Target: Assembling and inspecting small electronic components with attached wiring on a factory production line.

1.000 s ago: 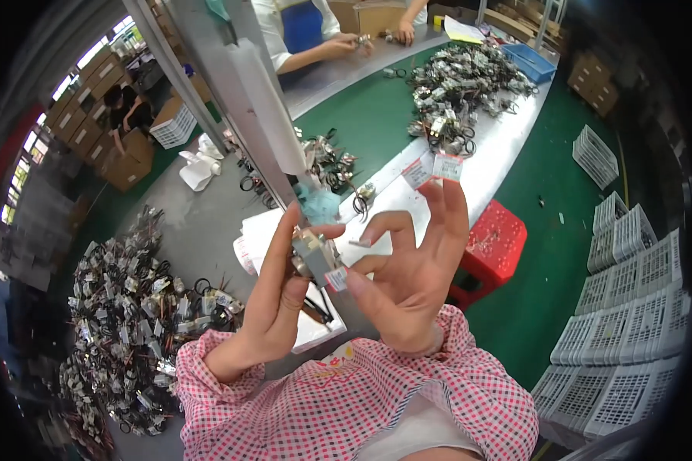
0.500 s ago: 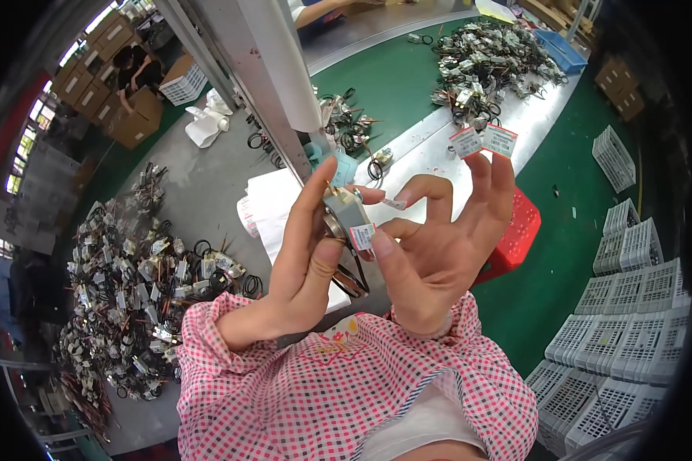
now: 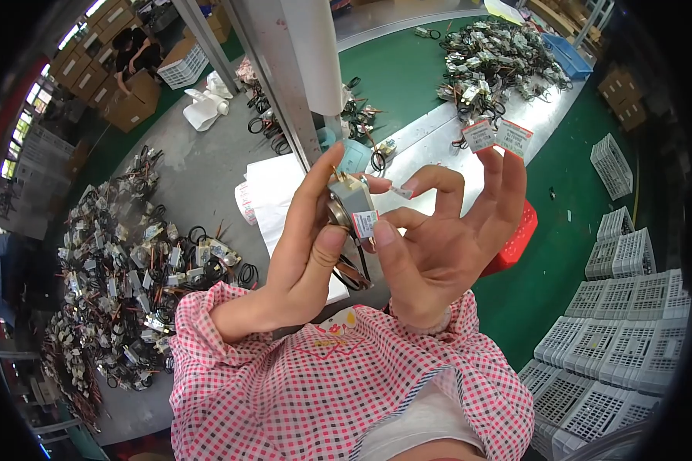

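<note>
A small grey thermostat (image 3: 355, 197) with brass-coloured terminals, a round metal part and a dark coiled lead sits in my left hand (image 3: 300, 253), clasped between fingers and thumb. My right hand (image 3: 446, 238) is beside it. Its thumb presses a small red-edged label (image 3: 365, 224) against the side of the thermostat. Another small label (image 3: 401, 192) clings to my right index fingertip. Two more red-edged labels, a left one (image 3: 480, 136) and a right one (image 3: 514, 138), stick to the raised fingertips of that hand. Part of the lead is hidden behind my hands.
Heaps of similar thermostats lie on the left of the table (image 3: 200, 180) and at the far right (image 3: 492, 61). A metal post (image 3: 281, 77) rises ahead. White paper (image 3: 273, 196) lies behind my left hand. A red stool (image 3: 515, 238) and grey crates (image 3: 615, 323) stand right.
The view has shifted slightly, and both hands sit a little differently in it. My right thumb still presses the label at the thermostat; the grip looks the same.
</note>
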Demonstrator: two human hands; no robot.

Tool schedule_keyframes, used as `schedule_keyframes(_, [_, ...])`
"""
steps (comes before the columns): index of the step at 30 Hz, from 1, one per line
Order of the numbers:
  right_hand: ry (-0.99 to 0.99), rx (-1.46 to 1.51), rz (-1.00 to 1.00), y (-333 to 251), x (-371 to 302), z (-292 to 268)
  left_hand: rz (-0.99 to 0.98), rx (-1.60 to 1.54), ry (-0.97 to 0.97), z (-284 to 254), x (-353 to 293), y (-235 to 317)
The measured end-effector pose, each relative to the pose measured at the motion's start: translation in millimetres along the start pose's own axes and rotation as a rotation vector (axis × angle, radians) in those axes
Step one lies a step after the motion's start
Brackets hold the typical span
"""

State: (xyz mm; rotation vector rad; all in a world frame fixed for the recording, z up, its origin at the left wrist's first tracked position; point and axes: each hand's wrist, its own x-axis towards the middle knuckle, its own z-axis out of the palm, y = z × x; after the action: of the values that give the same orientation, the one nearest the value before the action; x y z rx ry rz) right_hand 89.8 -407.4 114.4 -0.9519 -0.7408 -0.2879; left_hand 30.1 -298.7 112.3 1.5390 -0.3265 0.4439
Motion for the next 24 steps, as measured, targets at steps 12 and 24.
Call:
schedule_keyframes(12, [0.041, 0.066, 0.016, 6.0, 2.9, 2.8, 0.02, -0.039, 0.022, -0.5, 1.7, -6.8])
schedule_keyframes(24, [0.007, 0.117, 0.09, 7.1, 3.1, 3.4, -0.065, -0.031, 0.061, -1.7, -2.0, -2.9])
